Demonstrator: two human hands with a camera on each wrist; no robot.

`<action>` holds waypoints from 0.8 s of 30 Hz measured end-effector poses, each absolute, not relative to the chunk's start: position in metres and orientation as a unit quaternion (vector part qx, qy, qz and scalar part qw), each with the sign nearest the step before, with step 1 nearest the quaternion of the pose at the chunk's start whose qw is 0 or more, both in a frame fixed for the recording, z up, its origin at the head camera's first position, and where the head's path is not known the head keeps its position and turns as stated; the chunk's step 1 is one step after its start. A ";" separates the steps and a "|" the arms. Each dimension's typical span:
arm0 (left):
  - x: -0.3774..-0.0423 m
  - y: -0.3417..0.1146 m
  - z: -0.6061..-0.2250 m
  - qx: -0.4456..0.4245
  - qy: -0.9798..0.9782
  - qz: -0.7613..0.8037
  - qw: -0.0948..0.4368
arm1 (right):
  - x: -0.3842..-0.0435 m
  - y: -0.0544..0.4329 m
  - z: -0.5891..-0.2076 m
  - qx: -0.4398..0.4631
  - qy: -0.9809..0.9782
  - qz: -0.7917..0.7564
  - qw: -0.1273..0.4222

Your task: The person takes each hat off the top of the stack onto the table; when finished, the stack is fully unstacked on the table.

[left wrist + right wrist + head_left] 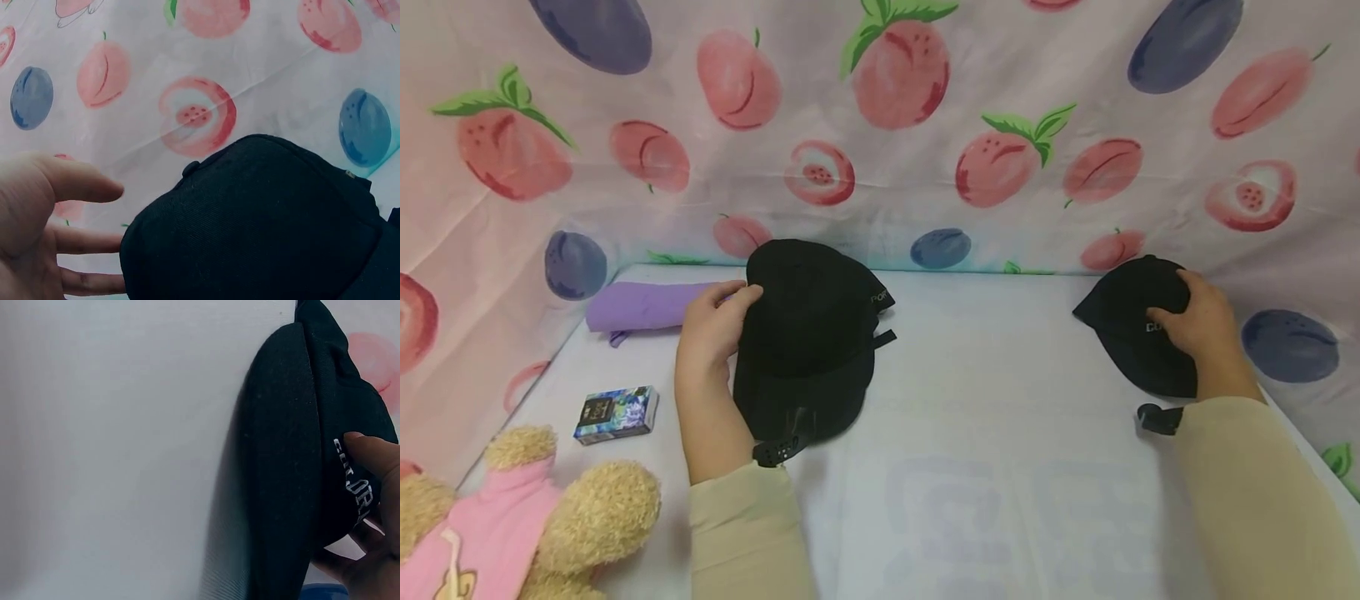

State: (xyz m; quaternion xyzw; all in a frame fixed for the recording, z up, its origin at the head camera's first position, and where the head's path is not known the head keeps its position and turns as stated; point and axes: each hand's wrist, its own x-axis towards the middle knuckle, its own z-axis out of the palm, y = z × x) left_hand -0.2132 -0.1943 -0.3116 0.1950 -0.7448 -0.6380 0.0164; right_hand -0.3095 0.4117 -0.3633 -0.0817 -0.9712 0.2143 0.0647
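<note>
In the head view a black cap (805, 325) stands left of the middle, its brim toward me. Part of another black piece with light lettering (880, 297) and a strap end (886, 339) stick out on its right. My left hand (711, 333) is at the cap's left side. The left wrist view shows the fingers (90, 242) straight with tips at the cap's edge, the thumb apart from it. On the right, my right hand (1206, 329) grips a second black cap (1138, 308) by its crown, thumb on the white lettering, other fingers round the far side.
A purple rolled item (640, 307) lies behind my left hand, and a small patterned box (616, 414) left of it. A plush toy in pink (512, 517) sits at the front left. Fruit-print cloth (880, 150) hangs behind the white table (985, 400).
</note>
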 end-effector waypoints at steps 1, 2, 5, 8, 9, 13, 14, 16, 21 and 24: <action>-0.214 -0.195 -0.312 0.188 -0.750 -0.634 0.015 | -0.310 0.412 -0.363 -0.084 -0.971 0.214 0.063; -0.214 -0.195 -0.313 0.182 -0.755 -0.630 0.013 | -0.310 0.413 -0.363 -0.088 -0.971 0.215 0.061; -0.215 -0.196 -0.315 0.169 -0.770 -0.616 0.005 | -0.311 0.414 -0.362 -0.097 -0.970 0.215 0.053; -0.215 -0.196 -0.316 0.166 -0.774 -0.611 -0.002 | -0.312 0.415 -0.360 -0.103 -0.969 0.218 0.046; -0.215 -0.197 -0.316 0.167 -0.773 -0.613 -0.004 | -0.313 0.415 -0.359 -0.104 -0.969 0.219 0.044; -0.217 -0.197 -0.317 0.167 -0.767 -0.620 -0.002 | -0.314 0.416 -0.356 -0.106 -0.968 0.224 0.041; -0.217 -0.197 -0.317 0.167 -0.767 -0.619 -0.002 | -0.314 0.417 -0.355 -0.105 -0.968 0.223 0.041; -0.217 -0.197 -0.318 0.166 -0.764 -0.624 -0.003 | -0.313 0.418 -0.355 -0.108 -0.968 0.225 0.038; -0.218 -0.197 -0.319 0.163 -0.758 -0.632 -0.009 | -0.313 0.422 -0.360 -0.106 -0.967 0.228 0.040; -0.218 -0.197 -0.320 0.161 -0.759 -0.631 -0.008 | -0.313 0.421 -0.361 -0.101 -0.967 0.227 0.049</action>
